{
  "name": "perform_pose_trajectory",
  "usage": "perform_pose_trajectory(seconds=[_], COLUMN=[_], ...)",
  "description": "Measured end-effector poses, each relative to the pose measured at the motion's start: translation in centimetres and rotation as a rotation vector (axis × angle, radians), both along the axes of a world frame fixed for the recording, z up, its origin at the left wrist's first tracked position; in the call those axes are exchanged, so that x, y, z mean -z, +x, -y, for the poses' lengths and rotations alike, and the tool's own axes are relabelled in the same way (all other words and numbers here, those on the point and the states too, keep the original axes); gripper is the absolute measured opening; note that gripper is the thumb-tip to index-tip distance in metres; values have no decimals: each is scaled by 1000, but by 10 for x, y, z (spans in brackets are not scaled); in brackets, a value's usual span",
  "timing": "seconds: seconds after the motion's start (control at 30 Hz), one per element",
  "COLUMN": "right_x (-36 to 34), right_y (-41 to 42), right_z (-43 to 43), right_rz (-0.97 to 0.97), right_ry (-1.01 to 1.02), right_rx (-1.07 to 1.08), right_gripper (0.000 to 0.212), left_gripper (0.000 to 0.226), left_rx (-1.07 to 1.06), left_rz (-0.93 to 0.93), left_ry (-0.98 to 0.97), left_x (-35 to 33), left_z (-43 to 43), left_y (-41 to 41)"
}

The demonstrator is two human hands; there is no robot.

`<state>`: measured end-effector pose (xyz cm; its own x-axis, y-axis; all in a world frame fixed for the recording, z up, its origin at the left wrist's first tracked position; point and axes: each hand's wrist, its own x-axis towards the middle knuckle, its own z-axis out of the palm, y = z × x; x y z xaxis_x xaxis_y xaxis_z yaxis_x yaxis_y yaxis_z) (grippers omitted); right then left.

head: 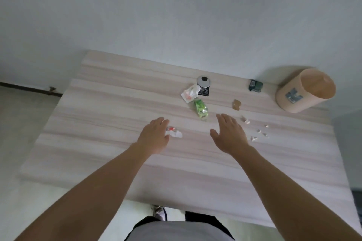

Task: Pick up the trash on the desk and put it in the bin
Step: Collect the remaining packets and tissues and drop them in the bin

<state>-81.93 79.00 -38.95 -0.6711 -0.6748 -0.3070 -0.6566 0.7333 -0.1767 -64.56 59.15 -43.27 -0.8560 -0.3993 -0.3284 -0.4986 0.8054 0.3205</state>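
Trash lies scattered on the pale wooden desk [109, 115]. My left hand [154, 136] hovers palm down over a small white and red wrapper [174, 132], fingers apart, partly covering it. My right hand [229, 133] is spread open above the desk, empty. Beyond it lie a green wrapper [201, 108], a white crumpled packet [189, 93], a black label [204, 90] and a brown scrap [236, 104]. Several small pale paper bits [254, 131] lie to the right of my right hand. The tan bin [305, 90] stands at the far right of the desk, its mouth open.
A round silver cap [204, 80] sits behind the black label. A dark green small object [255, 85] lies near the back edge, left of the bin. A white wall rises behind the desk. My shoe [159, 211] shows below the front edge.
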Motion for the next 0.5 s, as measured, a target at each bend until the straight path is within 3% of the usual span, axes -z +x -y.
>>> perform_pose_trajectory(seconds=[0.5], right_x=[74], right_y=[-68], right_z=[89], right_rz=[216], right_ry=[31], right_rx=[-144], right_gripper=[59], left_gripper=[30], left_rx=[86], left_rz=[78], left_ry=[-48], left_x=[53], left_z=[22], left_y=[-39])
